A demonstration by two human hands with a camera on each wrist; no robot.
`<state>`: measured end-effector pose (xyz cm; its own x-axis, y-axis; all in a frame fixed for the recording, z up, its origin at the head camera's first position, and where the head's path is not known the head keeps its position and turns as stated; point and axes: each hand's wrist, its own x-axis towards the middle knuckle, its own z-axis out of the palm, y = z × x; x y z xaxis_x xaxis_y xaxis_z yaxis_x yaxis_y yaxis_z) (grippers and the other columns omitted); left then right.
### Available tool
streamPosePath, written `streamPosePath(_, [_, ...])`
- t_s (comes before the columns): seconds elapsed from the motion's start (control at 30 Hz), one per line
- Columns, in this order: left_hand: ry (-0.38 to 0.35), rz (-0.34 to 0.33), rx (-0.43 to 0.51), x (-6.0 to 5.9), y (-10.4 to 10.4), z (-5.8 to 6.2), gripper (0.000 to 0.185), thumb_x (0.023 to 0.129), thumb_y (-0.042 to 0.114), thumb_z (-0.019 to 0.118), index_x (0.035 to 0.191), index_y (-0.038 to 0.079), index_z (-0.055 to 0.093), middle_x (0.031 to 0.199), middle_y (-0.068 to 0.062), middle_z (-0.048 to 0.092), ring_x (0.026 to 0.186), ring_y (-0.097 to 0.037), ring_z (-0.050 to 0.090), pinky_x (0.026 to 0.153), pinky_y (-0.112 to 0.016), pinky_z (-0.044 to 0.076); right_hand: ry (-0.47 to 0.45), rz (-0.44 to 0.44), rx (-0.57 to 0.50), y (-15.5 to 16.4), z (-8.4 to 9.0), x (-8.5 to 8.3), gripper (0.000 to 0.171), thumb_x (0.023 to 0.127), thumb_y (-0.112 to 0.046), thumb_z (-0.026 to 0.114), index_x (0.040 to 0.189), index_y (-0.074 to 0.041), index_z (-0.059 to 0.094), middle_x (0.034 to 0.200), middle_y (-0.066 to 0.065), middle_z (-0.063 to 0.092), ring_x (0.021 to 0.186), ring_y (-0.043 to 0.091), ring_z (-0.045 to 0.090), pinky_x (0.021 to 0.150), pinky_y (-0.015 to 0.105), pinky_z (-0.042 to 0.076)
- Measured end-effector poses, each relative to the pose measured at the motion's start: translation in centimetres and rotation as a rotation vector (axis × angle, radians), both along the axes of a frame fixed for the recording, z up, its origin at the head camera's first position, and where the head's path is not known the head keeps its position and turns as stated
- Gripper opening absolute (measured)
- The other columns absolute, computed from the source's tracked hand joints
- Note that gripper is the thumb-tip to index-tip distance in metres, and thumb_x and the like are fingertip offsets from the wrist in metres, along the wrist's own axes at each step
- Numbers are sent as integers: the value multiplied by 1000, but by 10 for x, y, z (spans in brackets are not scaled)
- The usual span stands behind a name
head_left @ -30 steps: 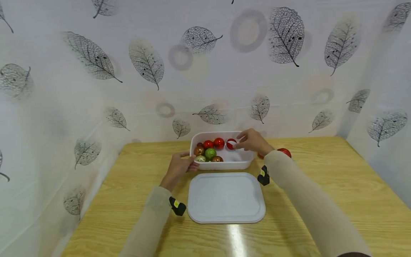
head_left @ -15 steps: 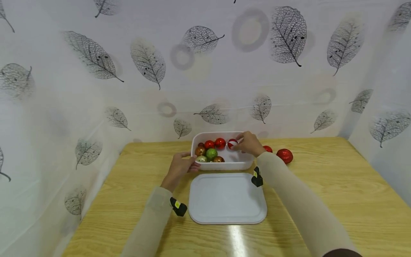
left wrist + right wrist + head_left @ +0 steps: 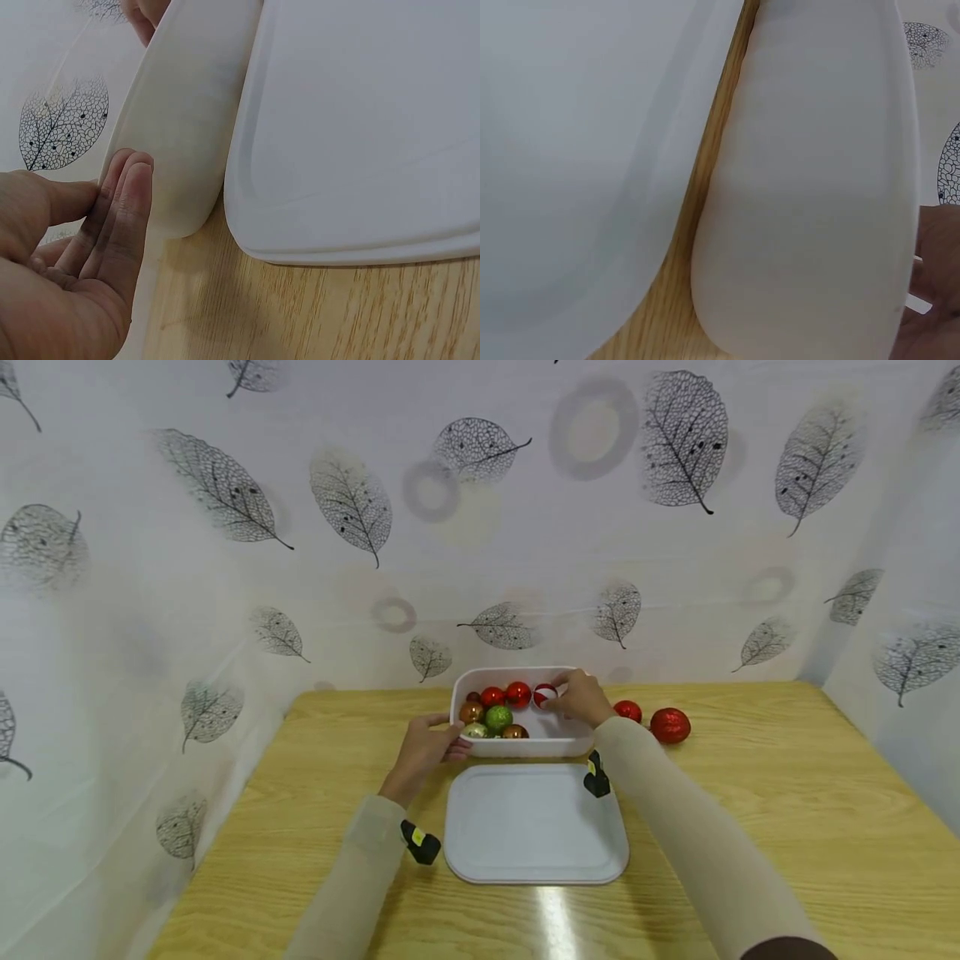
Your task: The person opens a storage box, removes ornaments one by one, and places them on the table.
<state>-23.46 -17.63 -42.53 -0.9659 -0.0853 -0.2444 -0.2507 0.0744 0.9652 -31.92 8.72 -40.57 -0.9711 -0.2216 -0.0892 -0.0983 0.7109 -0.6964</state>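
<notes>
Head: right sleeve (image 3: 684, 803) has slid leftward, baring more of the red balls (image 3: 670, 726) on bench (image 3: 795, 793); right hand (image 3: 583, 697) pinches striped ball (image 3: 543, 695) inside box (image 3: 525, 747). Left wrist: left hand (image 3: 79, 296) pinches box edge; best kept steady. Right wrist: pinch hidden; light grip advisable.

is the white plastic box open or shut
Open: baubles show inside the white plastic box, and the white lid lies on the wooden table in front of it.

White box (image 3: 525, 748) and lid (image 3: 536, 828), red-and-white ball (image 3: 544, 695), green ball (image 3: 498, 719), red balls (image 3: 670, 726), copper balls (image 3: 515, 732), yellow wood-grained table (image 3: 315, 777), white backdrop (image 3: 555, 556) printed with dark leaves (image 3: 686, 439).
</notes>
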Motion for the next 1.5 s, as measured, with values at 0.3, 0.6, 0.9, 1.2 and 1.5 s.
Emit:
streamPosePath(0.3, [-11, -5, -2, -1, 1, -1, 42, 102, 13, 63, 139, -6, 54, 86, -19, 74, 69, -19, 74, 79, -42, 64, 36, -40, 29, -3, -6, -1, 48, 92, -19, 77, 129, 8, 62, 128, 26, 63, 80, 25, 61, 72, 33, 55])
streamPosePath(0.6, [-4, -1, -4, -2, 3, -1, 42, 102, 12, 63, 139, -7, 54, 84, -19, 74, 68, -19, 73, 77, -42, 65, 141, -64, 54, -4, -17, -5, 41, 90, -20, 79, 115, 10, 68, 114, 24, 68, 94, 32, 60, 86, 45, 53])
streamPosePath(0.9, [2, -5, -8, -1, 2, -1, 42, 102, 12, 63, 138, -8, 54, 83, -18, 74, 67, -19, 73, 76, -41, 65, 183, -50, 42, -6, -20, -5, 33, 88, -17, 81, 105, 9, 70, 102, 24, 71, 95, 34, 65, 83, 45, 56])
streamPosePath(1.2, [9, 3, -5, 0, 0, 0, 41, 102, 11, 62, 137, -8, 55, 83, -18, 74, 65, -17, 72, 70, -35, 66, 90, -29, 6, -7, -10, -4, 35, 92, -17, 76, 119, 4, 69, 117, 24, 69, 108, 37, 63, 94, 48, 54])
streamPosePath(1.5, [12, -3, -14, -1, -1, -2, 40, 102, 12, 63, 137, -7, 56, 84, -18, 74, 67, -18, 73, 72, -36, 66, 64, -27, 6, -1, 7, -4, 49, 93, -21, 76, 129, 9, 63, 124, 28, 65, 114, 41, 63, 98, 51, 56])
